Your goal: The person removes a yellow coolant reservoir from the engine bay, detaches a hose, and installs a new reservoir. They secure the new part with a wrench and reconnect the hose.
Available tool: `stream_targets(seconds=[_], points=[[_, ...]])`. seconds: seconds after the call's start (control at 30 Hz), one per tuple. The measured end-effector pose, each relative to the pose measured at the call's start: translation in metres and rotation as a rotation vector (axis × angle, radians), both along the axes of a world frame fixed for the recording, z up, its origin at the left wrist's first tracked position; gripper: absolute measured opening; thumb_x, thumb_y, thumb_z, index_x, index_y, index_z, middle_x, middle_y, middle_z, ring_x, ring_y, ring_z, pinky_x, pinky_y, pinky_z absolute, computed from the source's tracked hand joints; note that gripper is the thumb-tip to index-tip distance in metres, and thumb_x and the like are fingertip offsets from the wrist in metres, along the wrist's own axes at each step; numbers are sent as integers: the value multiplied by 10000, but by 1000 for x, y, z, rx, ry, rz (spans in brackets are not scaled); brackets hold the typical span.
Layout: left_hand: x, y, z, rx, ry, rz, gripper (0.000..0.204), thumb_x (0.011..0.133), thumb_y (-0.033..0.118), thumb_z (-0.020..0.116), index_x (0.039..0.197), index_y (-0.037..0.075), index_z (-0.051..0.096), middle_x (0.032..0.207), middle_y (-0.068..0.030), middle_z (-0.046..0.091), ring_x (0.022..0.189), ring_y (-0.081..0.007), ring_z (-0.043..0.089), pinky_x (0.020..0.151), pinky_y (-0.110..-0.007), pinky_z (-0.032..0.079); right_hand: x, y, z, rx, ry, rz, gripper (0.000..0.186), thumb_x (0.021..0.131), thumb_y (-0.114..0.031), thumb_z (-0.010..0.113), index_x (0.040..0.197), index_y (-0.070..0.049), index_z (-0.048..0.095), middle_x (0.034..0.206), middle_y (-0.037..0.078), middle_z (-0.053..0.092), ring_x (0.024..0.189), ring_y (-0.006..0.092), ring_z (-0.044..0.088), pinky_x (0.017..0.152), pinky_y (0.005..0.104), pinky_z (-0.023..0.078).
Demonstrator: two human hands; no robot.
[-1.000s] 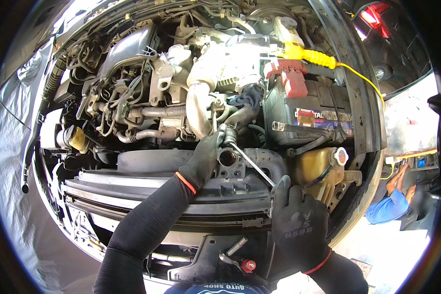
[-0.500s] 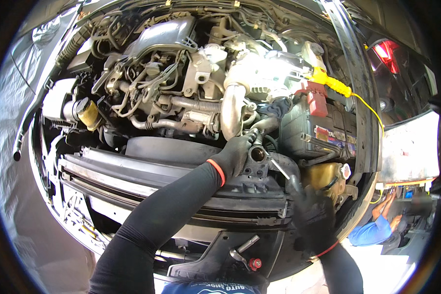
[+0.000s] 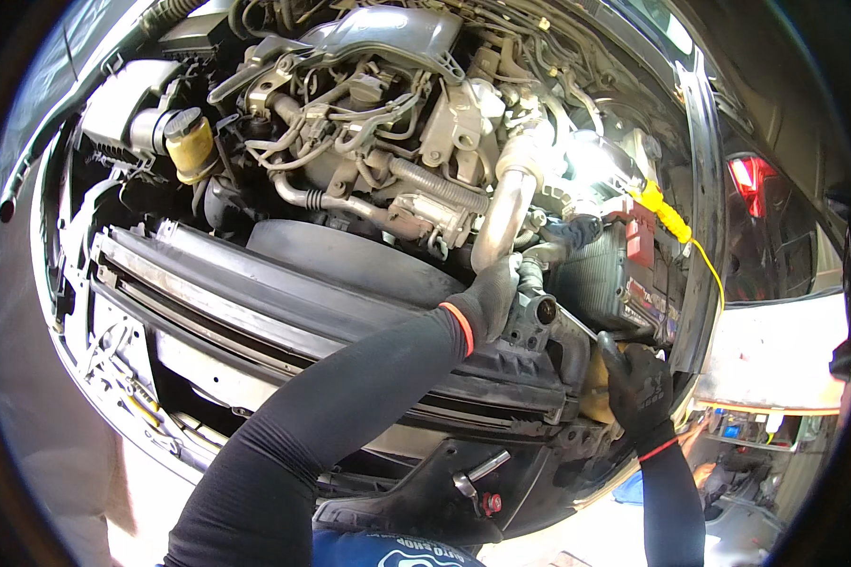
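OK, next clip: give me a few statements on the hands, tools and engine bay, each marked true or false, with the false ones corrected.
1. The left hand and right hand both wear black gloves. True.
2. The right hand holds a slim silver rod. True.
3. The yellow-handled work light sits at the far left of the engine bay. False: that work light is on the right, near a red cover.
4. A silver hand tool lies on the black front panel, held by neither hand. True.
5. The left hand rests on the amber reservoir. False: its fingers are at the lower end of the bent metal pipe.
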State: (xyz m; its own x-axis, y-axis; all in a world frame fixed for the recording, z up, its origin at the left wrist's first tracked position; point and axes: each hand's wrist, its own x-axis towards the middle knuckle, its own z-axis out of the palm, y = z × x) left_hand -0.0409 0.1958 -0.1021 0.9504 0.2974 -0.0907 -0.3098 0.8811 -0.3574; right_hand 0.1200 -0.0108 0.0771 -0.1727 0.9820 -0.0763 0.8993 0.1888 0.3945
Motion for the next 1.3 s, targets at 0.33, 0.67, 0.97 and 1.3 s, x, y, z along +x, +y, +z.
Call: stream_targets(seconds=[0.33,0.67,0.97,1.3], points=[[10,-4,-3,118,177,62,210,1072,29,386,911,130,474,807,48,470,666,-83,451,615,-232,420,-44,47,69,-124,-233,21,510,897,-135,621,1388,-255,692,935,74,606,843,283,622,726,439,474],[-1,-3,29,501,686,-99,213,1111,73,376,998,103,553,820,13,545,666,-105,509,620,-245,475,-43,10,4,155,217,13,546,864,-101,674,1404,-179,673,832,119,564,701,334,609,596,495,460],[13,0,5,318,513,-30,207,1103,66,377,935,97,494,785,23,476,615,-107,443,556,-252,428,-61,44,86,-151,139,23,439,872,-108,679,1310,-139,703,910,106,652,756,301,671,691,441,519],[4,-9,12,652,798,-131,204,1091,269,570,1044,97,667,835,-21,650,664,-151,611,603,-318,538,-14,21,97,-215,462,-178,262,938,-129,746,1199,-103,744,837,119,686,733,314,662,639,450,511]])
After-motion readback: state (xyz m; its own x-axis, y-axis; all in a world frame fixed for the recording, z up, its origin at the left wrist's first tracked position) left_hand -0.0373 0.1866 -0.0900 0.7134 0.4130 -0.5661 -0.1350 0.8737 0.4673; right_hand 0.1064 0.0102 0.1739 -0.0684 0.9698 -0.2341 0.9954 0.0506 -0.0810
